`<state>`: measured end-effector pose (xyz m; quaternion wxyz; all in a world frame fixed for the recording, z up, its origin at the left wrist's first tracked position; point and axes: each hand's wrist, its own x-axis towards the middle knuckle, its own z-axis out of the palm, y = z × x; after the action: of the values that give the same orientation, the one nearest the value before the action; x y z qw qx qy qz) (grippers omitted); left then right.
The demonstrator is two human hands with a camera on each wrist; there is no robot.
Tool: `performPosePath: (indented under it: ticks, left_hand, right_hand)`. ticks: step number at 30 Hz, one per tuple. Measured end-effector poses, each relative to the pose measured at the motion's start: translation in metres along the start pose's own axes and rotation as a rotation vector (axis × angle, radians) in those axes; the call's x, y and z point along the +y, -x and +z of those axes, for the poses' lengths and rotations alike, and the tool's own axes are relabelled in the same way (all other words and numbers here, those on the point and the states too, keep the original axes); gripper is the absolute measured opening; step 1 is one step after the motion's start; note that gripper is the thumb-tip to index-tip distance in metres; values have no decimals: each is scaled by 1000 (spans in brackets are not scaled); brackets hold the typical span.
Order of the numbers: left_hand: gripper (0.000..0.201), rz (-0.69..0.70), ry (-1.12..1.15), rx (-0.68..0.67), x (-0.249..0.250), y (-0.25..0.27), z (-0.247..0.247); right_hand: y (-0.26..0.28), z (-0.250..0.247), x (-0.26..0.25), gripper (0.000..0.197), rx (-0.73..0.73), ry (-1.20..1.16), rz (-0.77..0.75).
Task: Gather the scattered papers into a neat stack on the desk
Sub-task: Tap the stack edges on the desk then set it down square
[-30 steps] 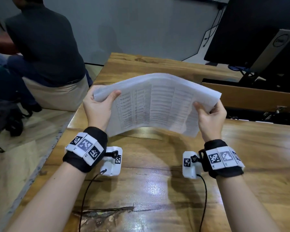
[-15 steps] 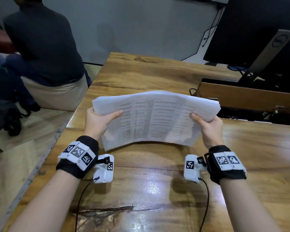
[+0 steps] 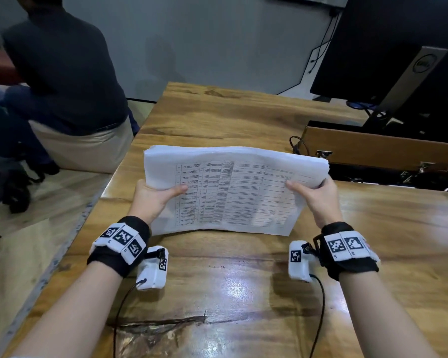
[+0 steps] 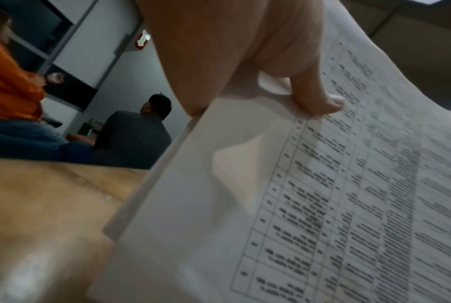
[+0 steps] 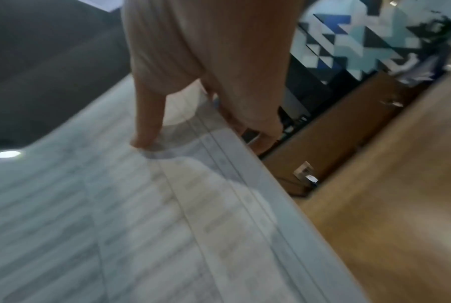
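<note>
Papers (image 3: 233,192) between left hand (image 3: 150,200), right hand (image 3: 318,200)

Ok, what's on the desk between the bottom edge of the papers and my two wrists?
Nothing: in the head view, only bare, glossy desk lies between the papers and the wrists.

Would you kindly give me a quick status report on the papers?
Left hand and right hand each grip a side of the paper stack. Stack gathered, bottom edge near the desk, contact unclear. Nothing in the way.
</note>
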<state>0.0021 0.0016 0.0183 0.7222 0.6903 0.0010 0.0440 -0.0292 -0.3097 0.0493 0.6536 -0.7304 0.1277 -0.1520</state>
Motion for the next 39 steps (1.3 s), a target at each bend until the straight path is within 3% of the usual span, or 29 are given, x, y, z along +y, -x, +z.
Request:
performPosePath:
  ticks: [3,5,6,7,9,12,17,20,23,25,27,31,36,39]
  left_hand:
    - [31,31,8,-38,10,-4,2]
    - [28,56,-14,-68,20,-9,7]
    - [28,69,-28,-87,27,-12,10]
    - [28,84,-39,-106,33,-13,14]
    - [28,123,-72,-159,44,-16,18]
    - [25,137,-128,-195,52,-21,13]
    - [20,32,-152,-119,37,-26,-12]
    - [29,5,131,22,36,-27,-6]
    - [47,20,318,-53,55,-28,21]
    - [38,75,290,-51,72,-28,40]
    - [23,166,205,26,90,-27,52]
    - [23,279,144,85,102,-20,65]
    - [31,241,67,2,88,-7,63]
    - [30,265,61,-57,101,-8,63]
  right_hand:
    - [-5,9,-35,94,126,499,-295]
    - [-2,25,-56,103,79,792,-503]
    - [-2,34,-66,96,-29,870,-548]
    - [-2,44,-74,78,-156,911,-557]
    - [-3,62,-84,25,-334,972,-553]
    - [-10,68,-86,52,-403,776,-547]
    - [-21,45,-89,15,-303,363,-479]
    - [-22,34,-90,18,-232,168,-438]
    - [-16,38,-84,13,-199,-41,-377]
    - [-11,40,-79,14,-154,-143,-344]
    - [-8,40,-77,17,-100,-194,-352]
    - [0,43,-69,23,-22,-208,-371]
    - [8,42,-57,38,-13,-177,-280]
    - [3,36,-74,43,2,-190,-312]
